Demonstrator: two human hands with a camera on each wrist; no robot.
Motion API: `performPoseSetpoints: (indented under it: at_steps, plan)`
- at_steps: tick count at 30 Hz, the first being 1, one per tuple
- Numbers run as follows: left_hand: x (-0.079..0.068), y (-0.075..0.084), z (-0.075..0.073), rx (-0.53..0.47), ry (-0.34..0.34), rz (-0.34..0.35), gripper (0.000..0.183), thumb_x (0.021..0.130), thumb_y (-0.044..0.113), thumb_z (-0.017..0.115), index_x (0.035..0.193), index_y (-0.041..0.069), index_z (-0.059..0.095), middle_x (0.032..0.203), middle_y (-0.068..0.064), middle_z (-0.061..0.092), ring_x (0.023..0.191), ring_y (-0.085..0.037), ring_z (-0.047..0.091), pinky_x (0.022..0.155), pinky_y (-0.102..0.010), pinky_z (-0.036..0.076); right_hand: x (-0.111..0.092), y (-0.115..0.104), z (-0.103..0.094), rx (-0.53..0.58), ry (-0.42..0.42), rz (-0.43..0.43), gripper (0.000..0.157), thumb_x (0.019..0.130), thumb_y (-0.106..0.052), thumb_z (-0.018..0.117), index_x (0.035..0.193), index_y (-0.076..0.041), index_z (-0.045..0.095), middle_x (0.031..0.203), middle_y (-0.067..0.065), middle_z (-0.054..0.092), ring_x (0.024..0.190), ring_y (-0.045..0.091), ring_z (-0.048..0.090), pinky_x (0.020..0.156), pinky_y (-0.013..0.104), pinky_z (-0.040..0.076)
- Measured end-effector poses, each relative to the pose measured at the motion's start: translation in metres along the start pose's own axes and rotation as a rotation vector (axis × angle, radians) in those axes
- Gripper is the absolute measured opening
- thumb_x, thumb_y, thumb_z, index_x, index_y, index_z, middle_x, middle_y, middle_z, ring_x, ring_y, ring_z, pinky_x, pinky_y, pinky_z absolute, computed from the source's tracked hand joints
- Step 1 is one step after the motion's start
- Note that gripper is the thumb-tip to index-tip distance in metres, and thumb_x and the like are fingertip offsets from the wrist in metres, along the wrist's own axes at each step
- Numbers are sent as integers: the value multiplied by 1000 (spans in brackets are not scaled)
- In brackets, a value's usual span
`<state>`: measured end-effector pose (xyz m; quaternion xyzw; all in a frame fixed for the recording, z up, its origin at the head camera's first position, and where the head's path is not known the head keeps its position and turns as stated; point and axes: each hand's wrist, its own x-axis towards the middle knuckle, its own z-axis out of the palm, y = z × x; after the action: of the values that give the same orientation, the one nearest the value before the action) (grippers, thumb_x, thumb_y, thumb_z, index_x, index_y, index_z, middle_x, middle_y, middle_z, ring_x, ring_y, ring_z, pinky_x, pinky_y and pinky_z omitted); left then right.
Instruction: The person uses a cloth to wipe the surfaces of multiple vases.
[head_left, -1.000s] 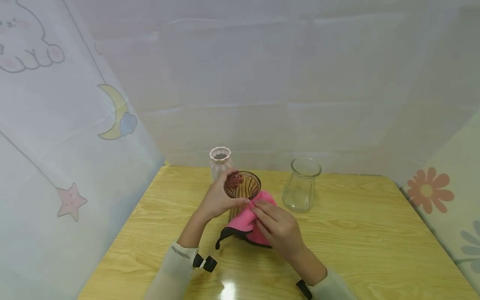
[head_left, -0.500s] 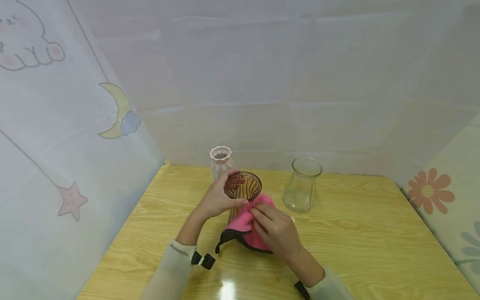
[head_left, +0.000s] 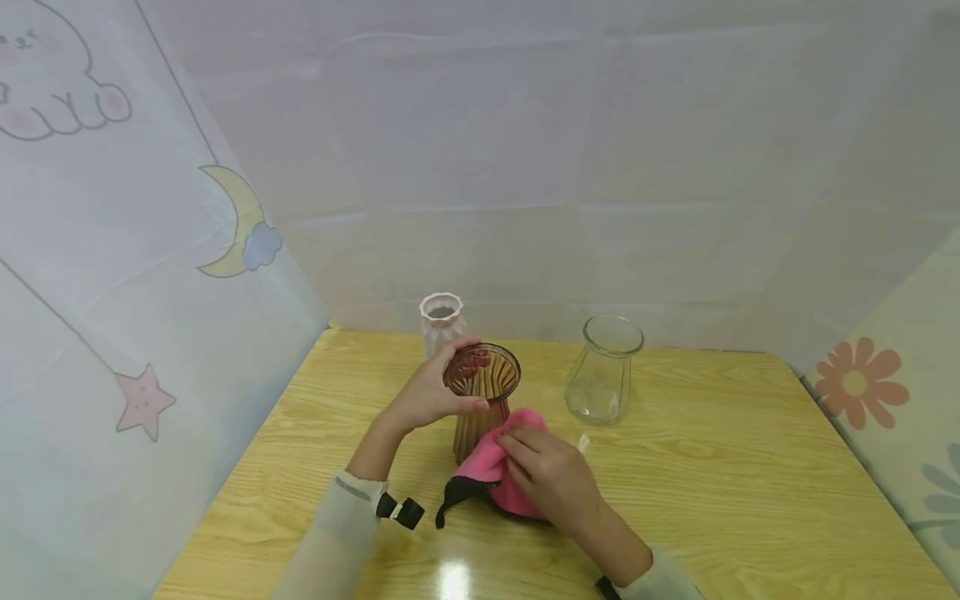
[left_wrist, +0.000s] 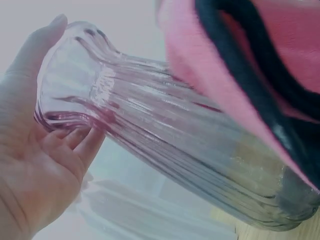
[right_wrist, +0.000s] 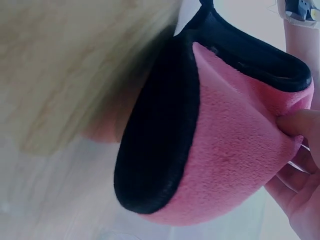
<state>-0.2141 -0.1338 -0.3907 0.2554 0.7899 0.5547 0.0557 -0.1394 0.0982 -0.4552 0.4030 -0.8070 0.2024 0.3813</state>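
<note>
My left hand [head_left: 435, 392] grips a ribbed, purple-brown glass vase [head_left: 474, 429] just under its flared rim, thumb in front and fingers round the far side. In the left wrist view the vase [left_wrist: 165, 120] runs from the hand down towards the wooden table. Between thumb and fingers my right hand [head_left: 555, 475] pinches a pink cloth [head_left: 517, 496] with black edging. That cloth lies against the lower right side of the vase, covering part of it. The right wrist view has the cloth [right_wrist: 235, 145] bulging from under the thumb, its black edge folded.
Behind the left hand stands a pale pink vase [head_left: 442, 329] with a scalloped rim. A clear glass vase [head_left: 600, 383] is at the back right of the wooden table [head_left: 720, 467]. Printed cloth walls [head_left: 525, 167] close in the back and sides.
The right hand and the pink cloth have slid down the vase, baring more glass below the rim. The left hand and vase have shifted slightly left.
</note>
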Motion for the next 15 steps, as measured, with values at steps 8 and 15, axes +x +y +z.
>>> performPoseSetpoints:
  at_steps: [8,15]
  plan:
    - [11,-8,-15,-203,-194,62,109,72,40,93,156,9,32,146,-20,51,136,-48,45,107,-53,45,-6,-4,5,-1,-48,32,27,75,-9,84,102,-8,79,99,3,75,89,16,73,73,29,60]
    - [11,-10,-17,-189,-180,62,123,65,55,92,162,22,23,153,-14,45,138,-36,46,112,-54,39,-8,-3,4,-6,-85,34,29,72,-9,87,101,-7,79,97,3,76,86,16,74,72,30,60]
